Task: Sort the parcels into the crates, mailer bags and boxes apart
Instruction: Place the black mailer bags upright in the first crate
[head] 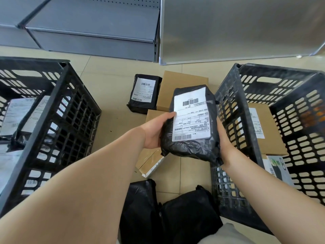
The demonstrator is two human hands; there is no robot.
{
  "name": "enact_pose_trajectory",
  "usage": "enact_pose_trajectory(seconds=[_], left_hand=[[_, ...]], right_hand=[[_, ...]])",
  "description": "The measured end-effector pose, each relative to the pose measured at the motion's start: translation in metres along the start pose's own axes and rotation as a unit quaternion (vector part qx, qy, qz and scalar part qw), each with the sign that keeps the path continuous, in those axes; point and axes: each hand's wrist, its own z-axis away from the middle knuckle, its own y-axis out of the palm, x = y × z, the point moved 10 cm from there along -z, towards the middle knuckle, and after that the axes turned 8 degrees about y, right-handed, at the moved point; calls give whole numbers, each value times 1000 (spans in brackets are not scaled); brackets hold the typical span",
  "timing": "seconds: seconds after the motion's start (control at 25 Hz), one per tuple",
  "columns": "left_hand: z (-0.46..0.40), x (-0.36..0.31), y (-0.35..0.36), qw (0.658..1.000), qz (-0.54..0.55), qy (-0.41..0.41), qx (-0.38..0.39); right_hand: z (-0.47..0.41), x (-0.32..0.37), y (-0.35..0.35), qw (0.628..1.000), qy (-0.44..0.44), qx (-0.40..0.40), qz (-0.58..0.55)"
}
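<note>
Currently, the left crate (pixel 44 110), black with slotted walls, stands on the tiled floor (pixel 112 80) at the left edge and holds labelled mailer bags (pixel 22 117); its near and left parts are cut off by the frame, and the bags show only in part through and over the wall.

The left hand (pixel 154 131) grips the left edge of the held mailer bag (pixel 191 124), with the thumb lying across the edge of its shipping label (pixel 191 115) and the fingers curled out of sight beneath. The bag is raised between the two crates, above the cardboard boxes (pixel 181 88) on the floor. Its long axis runs near to far, tilted slightly; the label faces up, with one barcode at the far end and one at the near end.

The right hand (pixel 222 138) supports the bag's right edge. Most of it is hidden behind the bag, so its finger position cannot be determined.

A second labelled mailer bag (pixel 144 94) lies on the floor farther off, touching the far box. Two unlabelled black bags (pixel 168 213) lie nearest, partly cut off.

The right crate (pixel 284 131) holds a labelled cardboard box (pixel 263 127) and a printed carton (pixel 277 168), both seen in part.
</note>
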Motion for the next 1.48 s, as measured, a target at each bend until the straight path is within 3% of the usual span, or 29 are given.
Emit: enact_pose_trajectory(seconds=[0.36,0.6,0.76,0.96,1.2,1.48], left_hand=[[3,-8,-29,995,26,54,-81],[3,-22,-44,977,136,128,-106],[1,-22,-41,971,161,146,-98],[9,-8,-41,992,58,80,-74],[31,-9,-109,963,23,71,-260],[44,-21,-91,986,-120,31,-114]], right_hand=[[-59,-11,-25,998,24,-61,-3],[-72,-20,-41,986,6,-31,-164],[-71,-27,-17,996,9,-2,-86],[-80,-17,-21,997,-69,-22,-12],[-71,24,-44,984,-107,-80,120],[-71,37,-20,959,-47,-45,274]])
